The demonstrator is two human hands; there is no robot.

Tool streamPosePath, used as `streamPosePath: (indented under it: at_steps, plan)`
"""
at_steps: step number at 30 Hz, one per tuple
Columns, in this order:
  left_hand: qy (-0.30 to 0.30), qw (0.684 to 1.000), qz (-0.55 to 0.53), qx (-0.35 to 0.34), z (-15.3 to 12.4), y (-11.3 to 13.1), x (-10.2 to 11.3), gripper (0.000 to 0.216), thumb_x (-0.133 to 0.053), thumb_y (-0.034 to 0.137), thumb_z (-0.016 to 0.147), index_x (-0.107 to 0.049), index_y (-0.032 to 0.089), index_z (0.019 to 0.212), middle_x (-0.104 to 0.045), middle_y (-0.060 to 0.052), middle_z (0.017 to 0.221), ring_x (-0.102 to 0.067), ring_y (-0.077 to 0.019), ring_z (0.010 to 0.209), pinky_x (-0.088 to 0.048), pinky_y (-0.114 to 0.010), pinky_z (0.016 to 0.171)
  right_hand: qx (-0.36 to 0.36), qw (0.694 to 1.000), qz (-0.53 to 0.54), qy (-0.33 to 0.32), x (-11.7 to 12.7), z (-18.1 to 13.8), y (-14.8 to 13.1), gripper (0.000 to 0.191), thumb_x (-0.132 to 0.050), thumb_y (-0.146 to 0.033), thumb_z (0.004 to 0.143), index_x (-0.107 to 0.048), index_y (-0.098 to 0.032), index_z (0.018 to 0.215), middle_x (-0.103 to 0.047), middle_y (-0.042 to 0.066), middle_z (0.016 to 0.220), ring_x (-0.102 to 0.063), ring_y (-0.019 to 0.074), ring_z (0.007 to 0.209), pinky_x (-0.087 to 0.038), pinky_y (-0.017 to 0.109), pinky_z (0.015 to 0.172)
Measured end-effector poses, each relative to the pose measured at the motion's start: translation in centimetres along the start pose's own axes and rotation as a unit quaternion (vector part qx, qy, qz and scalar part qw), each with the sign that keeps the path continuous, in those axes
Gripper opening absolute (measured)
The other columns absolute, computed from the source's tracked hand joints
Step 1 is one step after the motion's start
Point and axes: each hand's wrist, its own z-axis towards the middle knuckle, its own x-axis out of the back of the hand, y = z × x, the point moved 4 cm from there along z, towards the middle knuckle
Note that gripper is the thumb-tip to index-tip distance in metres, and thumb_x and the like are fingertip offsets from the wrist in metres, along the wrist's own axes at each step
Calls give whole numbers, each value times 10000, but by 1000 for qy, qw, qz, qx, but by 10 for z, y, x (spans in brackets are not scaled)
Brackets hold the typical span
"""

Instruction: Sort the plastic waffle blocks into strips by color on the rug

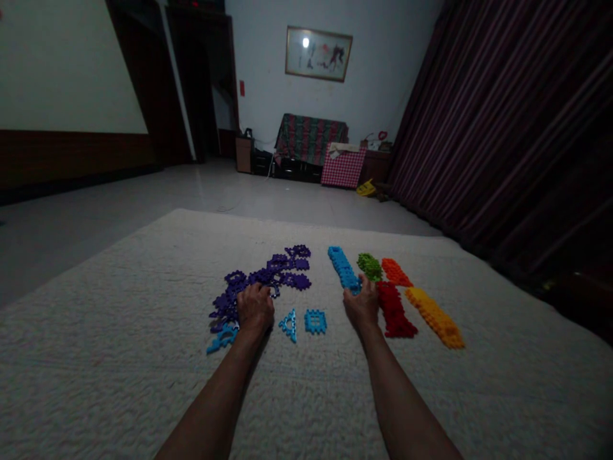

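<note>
My left hand (256,306) rests with curled fingers on the near right side of a loose spread of purple interlocking toy pieces (234,291). Its fingertips are partly hidden, so what they hold cannot be made out. My right hand (363,303) has its thumb and fingers closed around the near end of a row of blue interlocking pieces (341,265). Between the hands lie a blue triangular piece (294,324) and a blue square piece (321,322), flat and apart. Another blue piece (223,338) sits below the purple spread, left of my left wrist.
Right of my right hand lie grouped green pieces (369,266), orange pieces (396,272), red pieces (395,310) and yellow pieces (433,316). All rest on a pale quilted mat (143,294) over a tiled floor. Covered furniture (311,137) stands by the far wall; a dark curtain (493,121) hangs at right.
</note>
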Motion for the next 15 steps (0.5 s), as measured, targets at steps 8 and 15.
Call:
streamPosePath:
  at_steps: [8, 15]
  plan:
    - [7, 1000, 10, -9, -1, 1, 2, 274, -472, 175, 891, -723, 199, 998, -677, -92, 1160, -586, -260, 1104, -380, -398, 931, 17, 1000, -13, -12, -7, 0, 2, 481, -538, -225, 749, -561, -145, 1222, -590, 160, 1226, -517, 280, 1137, -413, 384, 998]
    - [2, 1000, -1, -5, 1, 0, 2, 252, -487, 181, 882, -726, 205, 960, -682, -92, 1122, -584, -257, 1095, -385, -395, 931, 15, 1000, -3, 7, -3, 1, 0, 505, -557, -266, 748, -548, -132, 1235, -523, 186, 1297, -470, 303, 1224, -390, 423, 1049]
